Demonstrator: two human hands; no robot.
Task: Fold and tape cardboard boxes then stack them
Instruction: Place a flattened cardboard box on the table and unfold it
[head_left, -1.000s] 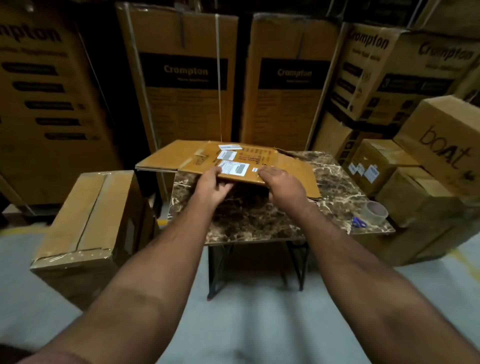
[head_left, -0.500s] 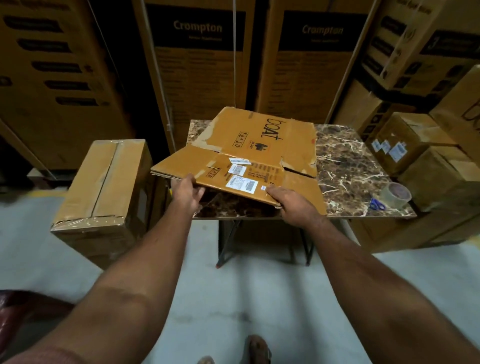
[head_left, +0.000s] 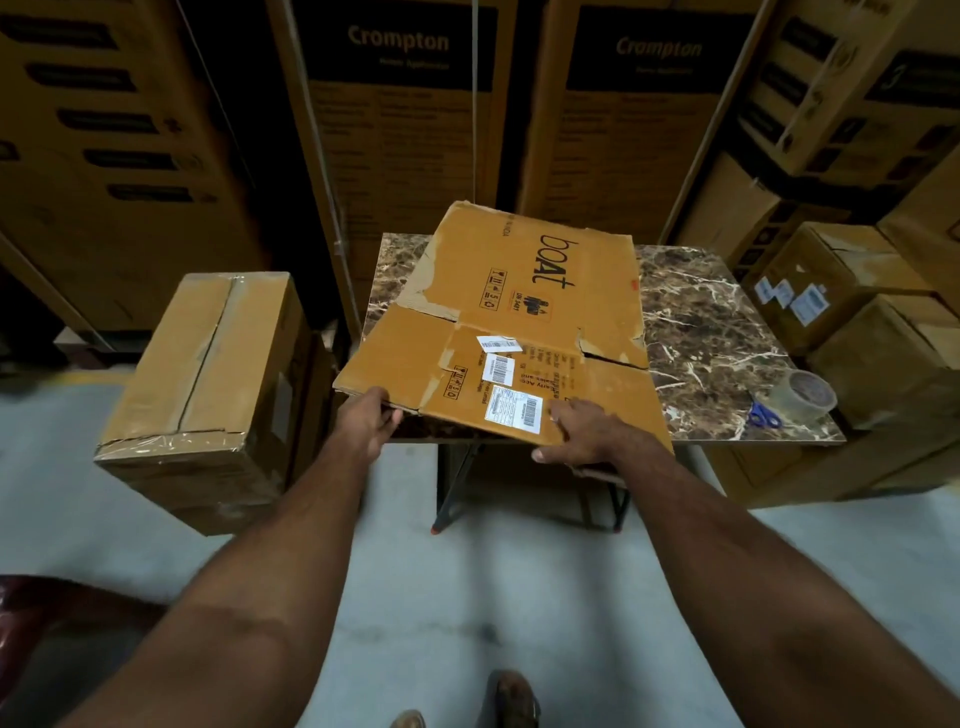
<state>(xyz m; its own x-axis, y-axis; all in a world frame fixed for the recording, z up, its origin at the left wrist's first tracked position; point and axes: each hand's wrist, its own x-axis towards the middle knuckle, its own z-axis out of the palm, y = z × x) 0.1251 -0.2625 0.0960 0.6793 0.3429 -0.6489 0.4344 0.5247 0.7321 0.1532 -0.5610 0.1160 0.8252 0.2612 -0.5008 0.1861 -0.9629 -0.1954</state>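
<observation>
A flattened brown "boat" cardboard box (head_left: 524, 322) with white barcode labels lies tilted over the marble-patterned table (head_left: 711, 332), its near edge hanging past the table's front. My left hand (head_left: 366, 423) grips the near left flap edge, fingers tucked under. My right hand (head_left: 587, 434) holds the near right edge, fingers on top of the cardboard and thumb at the edge. A roll of clear tape (head_left: 801, 395) and blue-handled scissors (head_left: 763, 415) sit at the table's right front corner.
A taped-up cardboard box (head_left: 202, 374) stands on the floor left of the table. Tall "Crompton" cartons (head_left: 400, 130) line the back wall. Stacked boxes (head_left: 852, 312) crowd the right side. Grey floor and my feet (head_left: 467, 706) lie below.
The flattened box has been drawn toward me and lifted at its near edge, and more of its "boat" panel shows. Both hands moved nearer with it. The view tilted downward.
</observation>
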